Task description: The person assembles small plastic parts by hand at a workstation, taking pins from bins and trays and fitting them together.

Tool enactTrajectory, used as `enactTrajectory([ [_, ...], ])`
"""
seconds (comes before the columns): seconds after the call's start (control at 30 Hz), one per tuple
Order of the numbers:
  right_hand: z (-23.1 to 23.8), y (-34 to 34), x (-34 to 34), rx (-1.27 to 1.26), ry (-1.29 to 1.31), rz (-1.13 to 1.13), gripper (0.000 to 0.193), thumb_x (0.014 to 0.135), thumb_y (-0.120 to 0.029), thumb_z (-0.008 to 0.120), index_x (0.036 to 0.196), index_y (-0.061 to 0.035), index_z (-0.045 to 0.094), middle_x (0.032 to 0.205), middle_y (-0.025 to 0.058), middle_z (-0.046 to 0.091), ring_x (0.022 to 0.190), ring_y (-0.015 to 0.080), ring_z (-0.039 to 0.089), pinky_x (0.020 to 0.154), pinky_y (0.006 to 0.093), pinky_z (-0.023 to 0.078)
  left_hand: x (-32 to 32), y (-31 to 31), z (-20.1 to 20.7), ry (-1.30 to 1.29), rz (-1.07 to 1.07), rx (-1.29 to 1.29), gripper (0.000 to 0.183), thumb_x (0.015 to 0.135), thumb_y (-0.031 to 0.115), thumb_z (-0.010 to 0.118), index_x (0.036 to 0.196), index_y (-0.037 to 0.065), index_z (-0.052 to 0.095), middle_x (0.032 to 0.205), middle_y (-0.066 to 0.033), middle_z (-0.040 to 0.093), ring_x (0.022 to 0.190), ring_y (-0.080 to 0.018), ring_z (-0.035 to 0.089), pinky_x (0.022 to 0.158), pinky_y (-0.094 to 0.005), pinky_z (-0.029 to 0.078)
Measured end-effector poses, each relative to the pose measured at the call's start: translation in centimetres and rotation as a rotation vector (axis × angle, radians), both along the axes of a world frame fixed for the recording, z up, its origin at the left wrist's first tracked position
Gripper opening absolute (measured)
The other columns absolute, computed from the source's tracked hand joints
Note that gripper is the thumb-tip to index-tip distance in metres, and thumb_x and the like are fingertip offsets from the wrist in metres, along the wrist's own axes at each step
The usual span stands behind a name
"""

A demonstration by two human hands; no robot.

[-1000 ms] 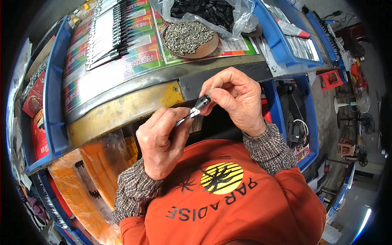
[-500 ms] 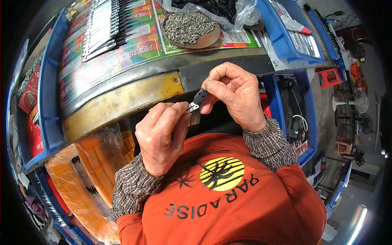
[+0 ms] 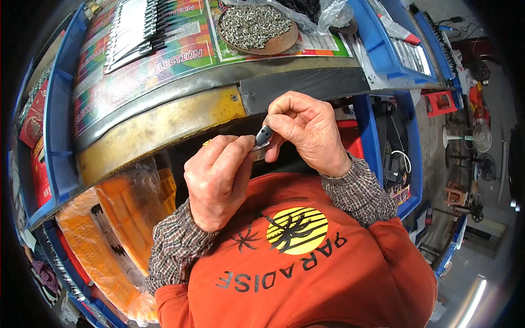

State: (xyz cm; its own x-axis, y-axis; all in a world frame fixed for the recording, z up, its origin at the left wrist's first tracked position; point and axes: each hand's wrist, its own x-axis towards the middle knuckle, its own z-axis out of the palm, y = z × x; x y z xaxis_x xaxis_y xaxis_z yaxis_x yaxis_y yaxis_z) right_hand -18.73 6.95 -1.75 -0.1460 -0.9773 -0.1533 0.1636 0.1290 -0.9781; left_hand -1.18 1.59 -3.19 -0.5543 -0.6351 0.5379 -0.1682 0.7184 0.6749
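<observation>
In front of my chest, my right hand (image 3: 309, 134) pinches a small black plastic piece (image 3: 264, 135) with rounded end and small holes, between thumb and fingers. My left hand (image 3: 216, 183) is closed on a flat, silvery metal piece (image 3: 261, 146), most of it hidden by the fingers. The metal's end meets the lower end of the black piece; whether it sits inside or against it I cannot tell. Beyond the hands, a round brown dish (image 3: 279, 46) holds a heap of small metal rivets (image 3: 254, 26). Left of it lies a row of flat white blades with black ends (image 3: 128, 35).
The worktable's edge (image 3: 164, 134) runs just beyond my hands. Blue bins stand at the left (image 3: 59, 136) and far right (image 3: 402, 60). Below the table are plastic-wrapped orange parts (image 3: 120, 218) and a blue tray (image 3: 418, 147) of black items. A red stool (image 3: 439, 104) stands farther right.
My hands have come closer together. The black piece has moved down and left and turned its holed side up, covering more of the metal. The view has shifted slightly.
</observation>
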Motion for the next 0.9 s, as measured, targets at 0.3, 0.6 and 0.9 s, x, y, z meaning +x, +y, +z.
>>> enactTrajectory([
  [0.3,-1.0,1.3,0.2,-0.007,-0.076,0.068,0.009,0.092,-0.005,0.060,0.097,0.0029,0.059,0.079,0.0048,0.062,0.062,0.0097,0.064,0.055,0.0214,0.055,0.3,0.6,-1.1,0.022,-0.073,0.049,0.023,0.069,-0.007,0.070,0.089,0.002,0.064,0.076,-0.0096,0.062,0.064,-0.0252,0.061,0.056,-0.0324,0.049],
  [0.6,-1.5,1.2,-2.1,-0.056,0.098,0.332,0.023,0.079,0.001,0.074,0.099,0.0041,0.064,0.093,0.0093,0.063,0.086,0.0141,0.065,0.068,0.0252,0.058,0.7,0.8,-1.5,-0.009,-0.151,0.206,0.025,0.068,-0.007,0.070,0.090,0.003,0.064,0.074,-0.0091,0.061,0.062,-0.0248,0.060,0.054,-0.0333,0.047],
  [0.9,-2.8,2.4,-0.8,-0.200,0.294,0.264,0.012,0.085,0.001,0.065,0.096,0.0032,0.062,0.080,0.0054,0.064,0.064,0.0087,0.064,0.057,0.0201,0.053,0.9,1.1,-2.5,-0.024,-0.132,0.199,0.025,0.068,-0.006,0.071,0.089,0.004,0.064,0.072,-0.0092,0.060,0.061,-0.0254,0.058,0.054,-0.0333,0.046],
])
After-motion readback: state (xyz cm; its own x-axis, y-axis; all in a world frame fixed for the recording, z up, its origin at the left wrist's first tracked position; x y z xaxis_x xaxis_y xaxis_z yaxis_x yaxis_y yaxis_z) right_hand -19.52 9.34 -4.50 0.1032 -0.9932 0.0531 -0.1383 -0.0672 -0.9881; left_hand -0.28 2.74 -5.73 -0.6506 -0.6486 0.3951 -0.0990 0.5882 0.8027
